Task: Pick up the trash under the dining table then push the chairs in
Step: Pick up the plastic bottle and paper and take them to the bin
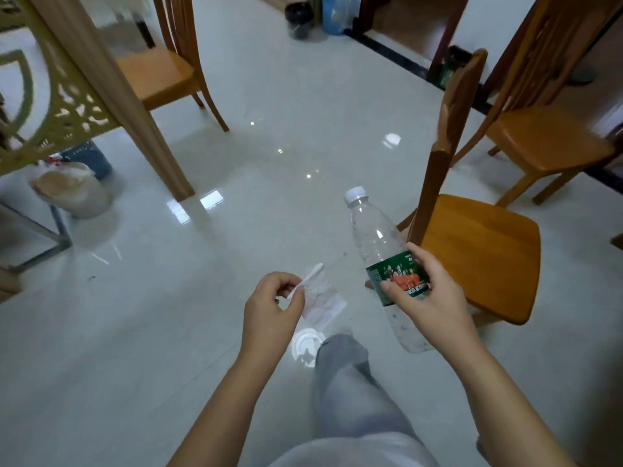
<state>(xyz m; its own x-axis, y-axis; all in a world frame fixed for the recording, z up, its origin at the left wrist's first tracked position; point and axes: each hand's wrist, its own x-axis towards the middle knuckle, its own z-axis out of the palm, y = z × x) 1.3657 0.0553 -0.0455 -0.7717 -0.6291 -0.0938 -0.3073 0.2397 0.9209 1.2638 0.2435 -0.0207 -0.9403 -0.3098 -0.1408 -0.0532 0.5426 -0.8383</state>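
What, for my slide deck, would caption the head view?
Left hand pinches a cotton swab; right hand grips a plastic bottle beside a wooden chair.

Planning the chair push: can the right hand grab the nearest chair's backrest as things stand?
Probably not cleanly: the right hand grips a plastic water bottle; the chair backrest stands close beside it with nothing between.
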